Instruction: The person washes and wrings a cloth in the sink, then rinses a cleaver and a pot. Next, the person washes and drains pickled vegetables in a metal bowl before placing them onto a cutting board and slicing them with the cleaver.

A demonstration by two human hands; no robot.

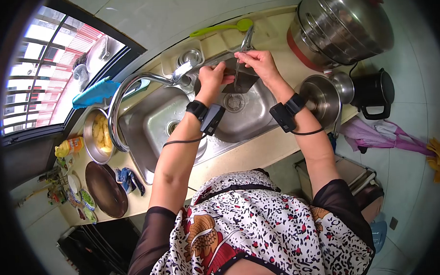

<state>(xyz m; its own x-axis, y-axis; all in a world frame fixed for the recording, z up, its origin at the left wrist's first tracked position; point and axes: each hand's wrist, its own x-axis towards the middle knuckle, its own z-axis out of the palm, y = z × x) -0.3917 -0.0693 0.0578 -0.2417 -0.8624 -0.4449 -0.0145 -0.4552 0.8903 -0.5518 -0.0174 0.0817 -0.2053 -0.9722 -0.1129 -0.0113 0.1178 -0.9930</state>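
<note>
Dark flat piece (248, 81) over the sink basin (261, 107) | 3 o'clock from left hand (211, 82), 8 o'clock from right hand (261, 65) | long axis unclear | left nearer—fingers half-curled at its edge; right fingertips bunched—cannot tell either grip's hold

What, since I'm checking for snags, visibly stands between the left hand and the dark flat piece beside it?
Nothing visible: the left hand overlaps the edge of the dark flat piece in view, though contact is unclear. The curved tap arches off to the left, out of the way.
</note>
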